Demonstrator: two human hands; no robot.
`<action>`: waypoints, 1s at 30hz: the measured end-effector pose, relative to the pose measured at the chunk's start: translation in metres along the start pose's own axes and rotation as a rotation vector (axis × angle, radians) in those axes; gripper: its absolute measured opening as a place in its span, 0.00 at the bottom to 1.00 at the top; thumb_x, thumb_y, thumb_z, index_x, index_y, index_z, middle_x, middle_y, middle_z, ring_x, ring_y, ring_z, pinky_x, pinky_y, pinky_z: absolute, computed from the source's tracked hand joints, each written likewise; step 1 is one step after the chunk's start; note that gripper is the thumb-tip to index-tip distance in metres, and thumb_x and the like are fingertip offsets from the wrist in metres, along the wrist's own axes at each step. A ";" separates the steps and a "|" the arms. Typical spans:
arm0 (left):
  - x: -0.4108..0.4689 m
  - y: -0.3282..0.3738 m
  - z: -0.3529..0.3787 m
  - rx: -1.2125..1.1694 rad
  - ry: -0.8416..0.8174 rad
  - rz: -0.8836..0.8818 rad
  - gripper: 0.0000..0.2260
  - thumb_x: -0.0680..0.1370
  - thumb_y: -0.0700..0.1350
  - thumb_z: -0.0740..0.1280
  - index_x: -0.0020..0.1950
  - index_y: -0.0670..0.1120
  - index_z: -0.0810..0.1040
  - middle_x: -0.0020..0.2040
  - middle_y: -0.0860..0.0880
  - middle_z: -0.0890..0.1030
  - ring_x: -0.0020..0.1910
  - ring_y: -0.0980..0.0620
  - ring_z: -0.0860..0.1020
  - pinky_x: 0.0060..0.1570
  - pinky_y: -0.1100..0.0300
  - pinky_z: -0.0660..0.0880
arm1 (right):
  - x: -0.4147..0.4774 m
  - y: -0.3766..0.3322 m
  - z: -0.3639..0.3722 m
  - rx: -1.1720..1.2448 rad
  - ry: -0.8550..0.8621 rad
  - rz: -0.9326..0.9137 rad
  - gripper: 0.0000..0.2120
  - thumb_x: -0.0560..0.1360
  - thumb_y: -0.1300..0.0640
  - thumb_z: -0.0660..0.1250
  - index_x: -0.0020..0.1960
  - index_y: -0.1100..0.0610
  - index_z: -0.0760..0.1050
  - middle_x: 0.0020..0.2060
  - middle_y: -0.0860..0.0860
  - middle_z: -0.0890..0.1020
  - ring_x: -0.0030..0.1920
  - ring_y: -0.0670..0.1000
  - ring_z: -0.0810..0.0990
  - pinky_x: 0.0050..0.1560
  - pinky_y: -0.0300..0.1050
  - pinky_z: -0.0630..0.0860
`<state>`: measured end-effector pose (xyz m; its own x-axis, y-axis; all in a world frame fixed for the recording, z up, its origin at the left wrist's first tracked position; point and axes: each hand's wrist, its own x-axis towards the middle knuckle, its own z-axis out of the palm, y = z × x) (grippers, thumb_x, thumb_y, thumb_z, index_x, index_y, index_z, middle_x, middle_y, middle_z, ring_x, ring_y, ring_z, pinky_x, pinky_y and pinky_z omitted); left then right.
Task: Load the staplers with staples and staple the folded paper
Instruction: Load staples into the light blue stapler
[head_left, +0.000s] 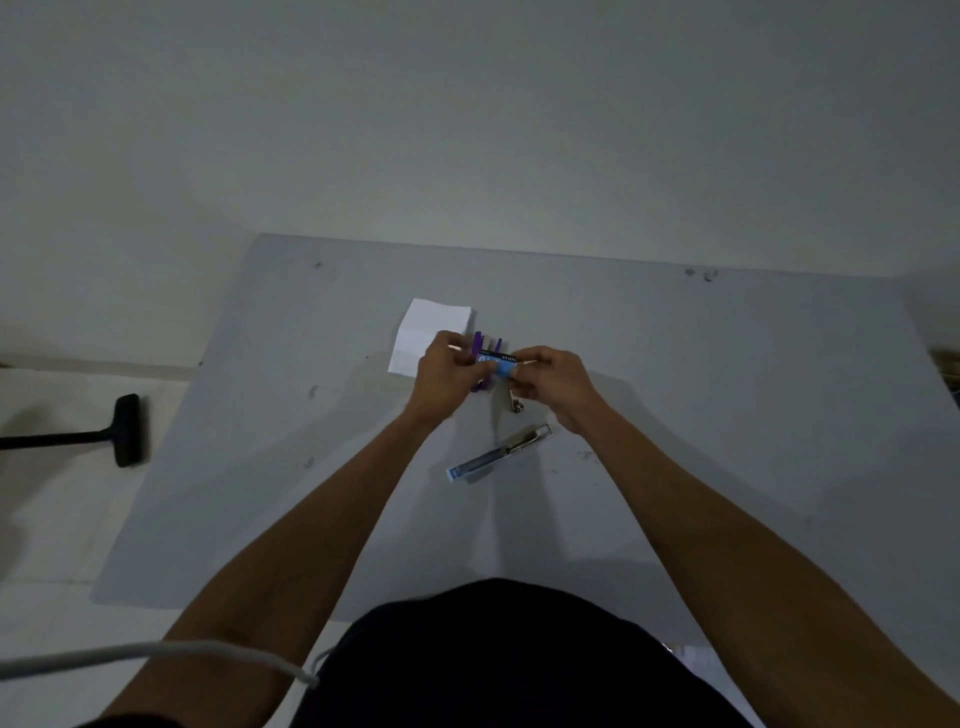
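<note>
Head view: left hand, right hand, both grips pinching blue staple box.

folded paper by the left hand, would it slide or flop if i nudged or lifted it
The folded paper looks thin and lies flat on the smooth table, so a nudge would probably slide it easily. Its fold likely stiffens it slightly, yet lifted by one corner it may still droop.

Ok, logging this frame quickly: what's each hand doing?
Left hand: holding the blue staple box.
Right hand: holding its other end.
</note>
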<state>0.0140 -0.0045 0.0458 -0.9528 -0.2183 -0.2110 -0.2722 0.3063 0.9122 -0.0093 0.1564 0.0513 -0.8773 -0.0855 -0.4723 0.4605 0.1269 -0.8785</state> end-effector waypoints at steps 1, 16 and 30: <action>0.004 -0.001 0.001 -0.064 -0.002 -0.055 0.17 0.69 0.42 0.76 0.51 0.41 0.73 0.45 0.41 0.82 0.40 0.48 0.82 0.39 0.60 0.80 | 0.001 -0.001 0.000 0.004 -0.003 -0.007 0.10 0.72 0.68 0.70 0.53 0.64 0.79 0.41 0.60 0.83 0.35 0.52 0.81 0.45 0.48 0.82; 0.019 0.004 0.007 -0.381 -0.040 -0.240 0.02 0.72 0.35 0.73 0.42 0.37 0.82 0.39 0.42 0.82 0.40 0.45 0.82 0.51 0.53 0.80 | 0.014 -0.012 -0.006 -0.082 0.047 -0.061 0.06 0.74 0.60 0.71 0.48 0.62 0.80 0.41 0.60 0.83 0.35 0.54 0.82 0.46 0.49 0.82; 0.023 0.008 0.004 -0.383 0.002 -0.280 0.03 0.73 0.37 0.72 0.39 0.39 0.81 0.39 0.41 0.82 0.35 0.51 0.82 0.37 0.65 0.79 | 0.014 -0.020 -0.012 -0.383 0.120 -0.287 0.04 0.73 0.67 0.66 0.46 0.61 0.75 0.43 0.59 0.81 0.39 0.59 0.84 0.36 0.49 0.82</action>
<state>-0.0109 -0.0039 0.0464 -0.8492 -0.2457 -0.4674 -0.4494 -0.1284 0.8840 -0.0324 0.1649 0.0629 -0.9812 -0.0586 -0.1838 0.1350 0.4714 -0.8715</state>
